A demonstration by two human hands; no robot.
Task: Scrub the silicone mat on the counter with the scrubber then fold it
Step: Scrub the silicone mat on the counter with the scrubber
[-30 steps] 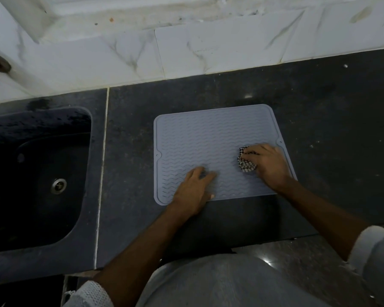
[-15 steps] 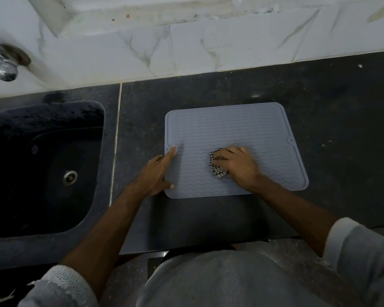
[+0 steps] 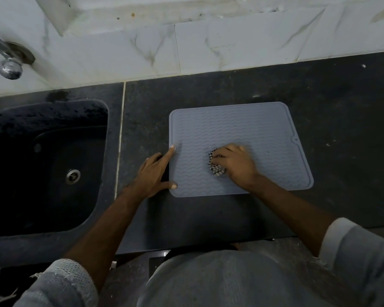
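- Broadly, the dark stone worktop runs under everything I see, with pale marble wall tiles along its far edge.
- Next in size, the black sink is sunk into the worktop on my left, its metal drain near the middle and a chrome tap sticking out of the wall above it.
- Right of the sink, the grey silicone mat lies flat and unfolded on the worktop, wavy ridges facing up and a small notch at its right edge.
- My right hand is on the near middle of the mat, its grip curled round the checked scrubber, which pokes out to the left of my fingers and touches the mat.
- My left hand rests on the worktop just beside the mat's left edge, its grip spread and holding nothing; the forefinger tip and the thumb tip both touch that edge.
- My pale sleeves are pushed up, leaving both forearms bare.
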